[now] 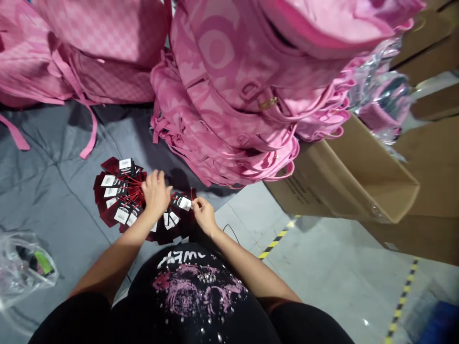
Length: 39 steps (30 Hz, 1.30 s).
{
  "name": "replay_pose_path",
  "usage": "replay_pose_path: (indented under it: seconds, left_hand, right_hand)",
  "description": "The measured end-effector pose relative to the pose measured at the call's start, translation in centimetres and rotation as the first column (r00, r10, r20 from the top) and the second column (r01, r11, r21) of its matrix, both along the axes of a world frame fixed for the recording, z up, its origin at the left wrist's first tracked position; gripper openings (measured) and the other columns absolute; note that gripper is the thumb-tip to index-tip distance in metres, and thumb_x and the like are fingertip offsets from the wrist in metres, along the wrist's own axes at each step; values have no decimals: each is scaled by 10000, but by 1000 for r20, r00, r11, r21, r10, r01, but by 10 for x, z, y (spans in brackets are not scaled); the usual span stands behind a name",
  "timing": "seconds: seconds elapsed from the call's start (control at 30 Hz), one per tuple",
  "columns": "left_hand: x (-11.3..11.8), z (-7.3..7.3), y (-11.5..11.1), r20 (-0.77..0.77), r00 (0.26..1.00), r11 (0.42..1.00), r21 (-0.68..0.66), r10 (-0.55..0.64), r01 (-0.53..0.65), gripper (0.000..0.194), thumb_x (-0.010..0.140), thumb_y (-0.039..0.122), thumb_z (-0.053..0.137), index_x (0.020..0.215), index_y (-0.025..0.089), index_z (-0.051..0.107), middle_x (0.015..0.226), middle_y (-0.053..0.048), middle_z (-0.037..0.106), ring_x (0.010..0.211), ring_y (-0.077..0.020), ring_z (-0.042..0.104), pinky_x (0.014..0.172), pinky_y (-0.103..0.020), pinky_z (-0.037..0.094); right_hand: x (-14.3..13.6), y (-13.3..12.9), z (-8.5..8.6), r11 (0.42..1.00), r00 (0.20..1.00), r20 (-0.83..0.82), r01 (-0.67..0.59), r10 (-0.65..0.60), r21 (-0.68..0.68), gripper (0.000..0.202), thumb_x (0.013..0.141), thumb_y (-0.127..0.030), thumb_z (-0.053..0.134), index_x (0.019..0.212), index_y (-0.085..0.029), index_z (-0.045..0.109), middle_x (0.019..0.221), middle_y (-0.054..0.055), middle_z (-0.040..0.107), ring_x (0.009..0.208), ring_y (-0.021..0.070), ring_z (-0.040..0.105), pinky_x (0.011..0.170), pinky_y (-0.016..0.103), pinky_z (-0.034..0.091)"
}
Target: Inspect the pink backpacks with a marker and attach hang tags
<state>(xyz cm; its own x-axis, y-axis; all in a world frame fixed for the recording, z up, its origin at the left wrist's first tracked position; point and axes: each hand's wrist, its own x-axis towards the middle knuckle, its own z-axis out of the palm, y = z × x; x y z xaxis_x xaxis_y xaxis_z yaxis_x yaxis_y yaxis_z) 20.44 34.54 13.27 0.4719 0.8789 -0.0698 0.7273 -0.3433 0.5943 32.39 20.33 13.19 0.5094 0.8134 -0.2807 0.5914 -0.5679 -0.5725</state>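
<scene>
A fan of dark red, glossy-looking pieces with black-and-white paper tags lies spread on smooth grey sheeting, towards nine o'clock from the middle of the head view. Thin red cords run from the tags in towards the fan's centre; the outer red edges are angular and overlap like petals.

The left hand lies over that centre, fingers bent down onto the cords; I can't tell whether it grips any. The right hand, at the fan's three o'clock edge, has thumb and forefinger closed on the end of one black-and-white tag, a short red cord standing up beside the fingertips.

The left hand covers the middle of the fan, and the print on the tags is too small to read. At eight o'clock, crinkled clear plastic blurs its contents, a bright green patch among them; the picture's edge cuts it off.

A stack of soft pink patterned backpacks bulges at twelve o'clock, straps looped; pink checked fabric bags slump at ten to eleven. An open brown cardboard box, stiff and straight-edged, stands at three.
</scene>
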Motion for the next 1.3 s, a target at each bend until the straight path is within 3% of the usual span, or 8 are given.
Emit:
replay_pose_path:
  seconds: [0.1, 0.23, 0.4, 0.5, 0.83, 1.0, 1.13, 1.3]
  left_hand:
    - [27, -5, -45, 281, 953, 914, -346, -114, 212, 274, 851, 275, 562, 1085, 180, 669, 1086, -105, 695, 1039, -264, 621, 945, -402, 454]
    - [62, -29, -78, 320, 944, 840, -488, -81, 238, 195, 857, 255, 517, 810, 166, 684, 759, -35, 709, 730, -166, 663, 714, -274, 517]
    - [104, -52, -85, 282, 959, 782, -598, -1, 176, 246, 871, 262, 505, 1053, 139, 615, 717, -25, 697, 543, -107, 629, 528, -198, 481]
    - [128, -59, -85, 214, 977, 768, -623, -18, 150, 221, 845, 217, 526, 1024, 154, 639, 650, 3, 665, 439, -83, 561, 441, -170, 403]
    - [174, -74, -71, 142, 975, 782, -584, -169, 220, 199, 852, 219, 549, 942, 208, 726, 695, -11, 676, 695, -136, 628, 696, -222, 463]
    - [188, -74, -63, 176, 956, 715, -635, -236, 294, 189, 854, 225, 529, 921, 198, 703, 689, 7, 668, 638, -126, 606, 677, -221, 463]
    - [175, -74, -60, 239, 928, 617, -695, -285, 369, 128, 757, 249, 669, 834, 148, 681, 642, 16, 640, 597, -122, 595, 633, -222, 470]
    - [146, -72, -66, 394, 892, 602, -664, -221, 443, 614, 628, 105, 749, 1211, 148, 561, 843, -9, 693, 786, -141, 665, 725, -229, 514]
  right_hand:
    - [2, -11, -8, 995, 997, -36, 70, -67, 72, 291, 954, -266, 340, 862, -178, 601, 766, 8, 659, 697, 135, 595, 659, 217, 434]
    - [21, -30, -21, 986, 994, -53, 107, -101, 129, 281, 939, -266, 381, 860, -189, 639, 793, 9, 686, 719, 139, 620, 689, 217, 462]
    - [94, -39, -40, 962, 965, 61, 249, -257, 115, 400, 910, -188, 391, 1282, -134, 526, 1081, 131, 656, 954, 211, 620, 856, 315, 465]
    - [126, -35, -53, 963, 958, 101, 264, -268, 44, 421, 870, -128, 425, 1266, -140, 567, 1057, 160, 654, 904, 242, 633, 838, 357, 461]
    - [147, -36, -68, 979, 978, 41, 206, -206, -6, 336, 915, -209, 435, 1173, -222, 651, 946, 67, 730, 814, 187, 666, 756, 257, 452]
    - [159, -42, -68, 971, 972, 26, 234, -236, 51, 268, 887, -226, 449, 953, -213, 708, 781, 41, 722, 724, 170, 667, 696, 230, 449]
    - [163, -56, -63, 939, 948, 37, 307, -316, 151, 340, 904, -223, 350, 1012, -161, 666, 802, 66, 716, 698, 169, 665, 718, 256, 472]
    - [160, -55, -57, 926, 965, 8, 248, -261, 286, 309, 920, -297, 385, 970, -154, 655, 866, 99, 711, 786, 196, 659, 812, 317, 488]
